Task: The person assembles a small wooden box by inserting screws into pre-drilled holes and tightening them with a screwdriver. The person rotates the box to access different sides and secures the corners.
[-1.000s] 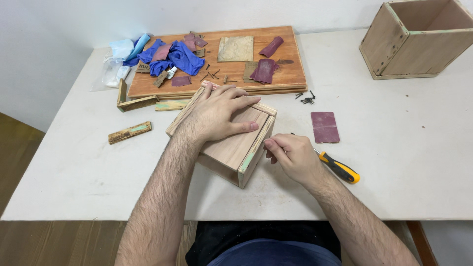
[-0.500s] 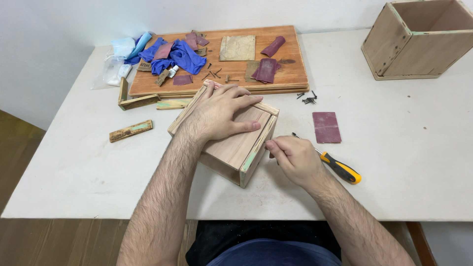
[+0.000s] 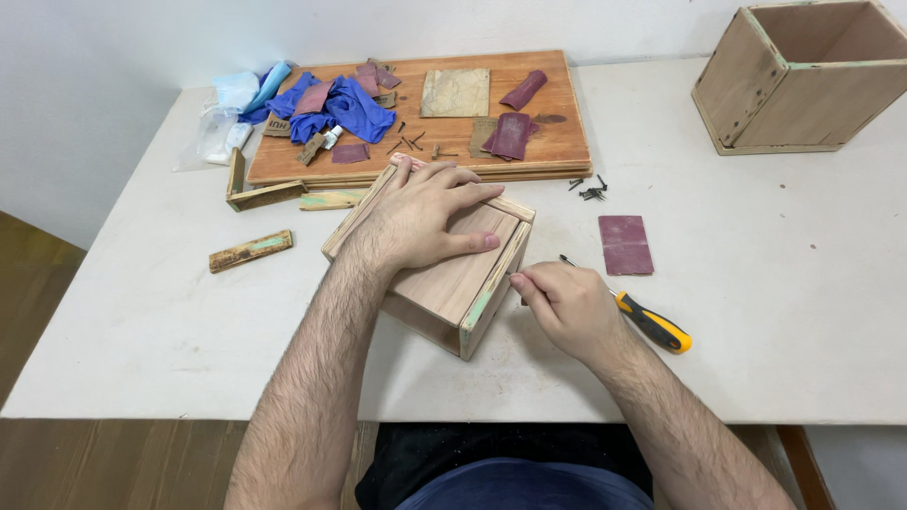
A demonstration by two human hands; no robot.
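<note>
Pressing flat on top of the box, the left hand lies open with fingers spread toward the upper right, holding nothing but pinning the wood down on the table. The box sits at centre frame, tilted, its green-smeared edge facing lower right. The right hand is curled at that edge, thumb and forefinger pinched together against the side panel; whatever they grip is too small to make out, possibly a nail.

Compared with a second ago, little has moved: the left hand keeps the same flat hold, and the right hand has edged slightly closer in along the side of the box, fingertips now touching it. That suggests fine work at the edge is under way, with the box held firm for it.

A screwdriver with a yellow and black handle lies just right of the right hand, untouched. A maroon sandpaper sheet lies further up to the right, and loose nails sit above it. In the upper middle a board carries a blue cloth and sandpaper scraps. A second box, open, stands in the upper right corner. Wood offcuts lie at left.
</note>
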